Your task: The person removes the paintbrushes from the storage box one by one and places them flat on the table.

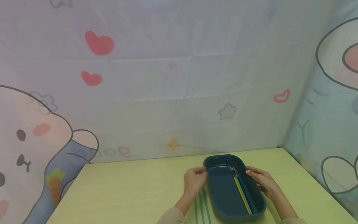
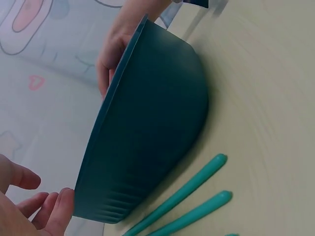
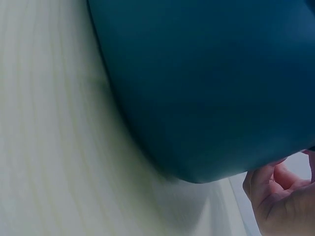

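A dark teal plastic basin [image 1: 223,193] with rounded corners is between the two hands. Inside, along its right side, lie a yellow paintbrush [image 1: 241,194] and a teal paintbrush [image 1: 244,194], bristles toward the far end. My right hand [image 1: 263,180] grips the right rim, thumb on top and fingers below. At the far left part of the rim is my left hand [image 1: 194,182]; its fingertips [image 2: 66,196] touch the edge while the thumb stays apart from it. Beside the basin, several thin teal rods [image 2: 189,189] with rounded ends lie side by side on the table.
The pale wood-grain table [image 1: 126,193] extends to the left of the basin. Behind it and along the right hangs a printed cloth [image 1: 156,77] with hearts, stars and cartoon animals. The table's far edge meets the cloth.
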A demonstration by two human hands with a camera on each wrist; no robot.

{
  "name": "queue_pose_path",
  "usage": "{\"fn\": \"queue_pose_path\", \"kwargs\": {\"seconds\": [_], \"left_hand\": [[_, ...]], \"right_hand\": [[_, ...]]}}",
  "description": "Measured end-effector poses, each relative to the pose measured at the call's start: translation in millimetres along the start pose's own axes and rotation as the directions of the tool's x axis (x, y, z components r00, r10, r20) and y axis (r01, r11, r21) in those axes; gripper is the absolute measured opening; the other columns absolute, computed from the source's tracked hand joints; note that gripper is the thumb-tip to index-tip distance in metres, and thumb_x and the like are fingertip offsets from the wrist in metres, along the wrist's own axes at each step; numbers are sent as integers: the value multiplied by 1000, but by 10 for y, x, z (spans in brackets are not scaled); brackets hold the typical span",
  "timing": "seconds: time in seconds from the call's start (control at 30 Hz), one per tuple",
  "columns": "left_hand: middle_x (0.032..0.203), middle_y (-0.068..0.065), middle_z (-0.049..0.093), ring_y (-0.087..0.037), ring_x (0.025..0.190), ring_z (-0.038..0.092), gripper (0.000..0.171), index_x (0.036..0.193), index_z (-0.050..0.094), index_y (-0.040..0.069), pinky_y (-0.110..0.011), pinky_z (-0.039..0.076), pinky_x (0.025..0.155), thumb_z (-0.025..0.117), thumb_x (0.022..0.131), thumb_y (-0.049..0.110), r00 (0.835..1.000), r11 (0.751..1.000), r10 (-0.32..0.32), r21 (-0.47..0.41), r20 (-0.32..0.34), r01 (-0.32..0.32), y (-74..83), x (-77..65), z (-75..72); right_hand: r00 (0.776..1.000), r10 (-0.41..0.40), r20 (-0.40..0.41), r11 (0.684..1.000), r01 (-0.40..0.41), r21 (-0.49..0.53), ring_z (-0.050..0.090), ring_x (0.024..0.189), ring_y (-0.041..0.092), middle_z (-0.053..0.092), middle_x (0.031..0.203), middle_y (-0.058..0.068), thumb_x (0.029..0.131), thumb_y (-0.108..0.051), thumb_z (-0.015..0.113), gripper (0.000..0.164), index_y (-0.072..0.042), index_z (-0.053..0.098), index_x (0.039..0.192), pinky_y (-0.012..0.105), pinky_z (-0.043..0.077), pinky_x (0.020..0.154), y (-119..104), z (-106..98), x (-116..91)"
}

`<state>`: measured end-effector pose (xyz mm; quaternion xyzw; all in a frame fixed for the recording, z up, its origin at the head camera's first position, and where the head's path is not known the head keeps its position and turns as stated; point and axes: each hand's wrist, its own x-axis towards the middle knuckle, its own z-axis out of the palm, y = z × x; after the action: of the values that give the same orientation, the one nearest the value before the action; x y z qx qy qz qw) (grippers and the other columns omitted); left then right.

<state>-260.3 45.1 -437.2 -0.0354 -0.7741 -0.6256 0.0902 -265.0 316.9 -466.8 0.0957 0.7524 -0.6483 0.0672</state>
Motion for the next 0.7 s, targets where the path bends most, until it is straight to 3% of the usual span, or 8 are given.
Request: {"fn": "queue_pose_path", "kwargs": {"seconds": [0.13,0.33,0.7], "left_hand": [[75,-12,72,-14,54,66,24,98,72,-5,-20,54,48,61,78,0,1000,1000,-11,-14,20,11,37,17,62],[73,-10,71,-21,57,69,23,96,73,-4,-20,55,50,62,77,0,999,999,-23,-33,30,24,103,23,165],[76,-9,72,-21,58,69,24,100,72,-3,-20,54,49,63,79,2,997,1000,-21,-5,78,21,189,12,299]], "right_hand": [[1000,0,-4,1000,0,-6,65,93,9,67,113,0,93,-34,60,67,2,36,145,31,58,76,6,-5,6],[1000,9,-5,1000,-9,-3,66,93,10,68,112,0,94,-34,60,66,1,37,145,31,58,76,7,-10,2],[1000,6,-5,1000,-6,16,65,94,10,68,114,2,93,-34,61,66,1,38,145,32,58,75,6,-6,-1]]}}
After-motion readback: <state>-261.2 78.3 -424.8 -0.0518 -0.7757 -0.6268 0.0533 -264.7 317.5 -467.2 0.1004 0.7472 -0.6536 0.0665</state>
